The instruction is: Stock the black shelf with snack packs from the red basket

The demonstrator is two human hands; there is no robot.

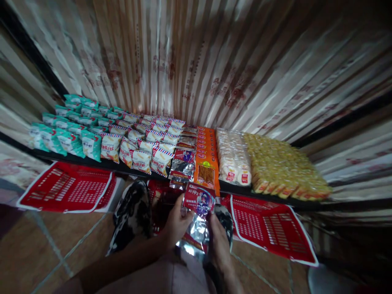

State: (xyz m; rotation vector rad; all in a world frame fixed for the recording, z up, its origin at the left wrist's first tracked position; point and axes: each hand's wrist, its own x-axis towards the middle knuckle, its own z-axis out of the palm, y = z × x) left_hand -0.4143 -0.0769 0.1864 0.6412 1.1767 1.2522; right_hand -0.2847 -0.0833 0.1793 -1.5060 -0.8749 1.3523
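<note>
Low in the frame's centre, the left hand [177,224] and right hand [219,241] together grip a stack of silver-and-red snack packets [197,222]. Just above, their shelf row [183,163] looks only partly filled; neighbouring rows look full, with red baskets [65,188] below.

Dim, warm light; dark corners; strong edge distortion; glare on foil packet [197,228]; slight motion blur.

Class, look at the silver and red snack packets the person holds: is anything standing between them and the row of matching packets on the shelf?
Nothing visible blocks the way. Both the left hand and right hand hold the snack packets just below the shelf edge; the matching row lies directly above, with open air between.
</note>
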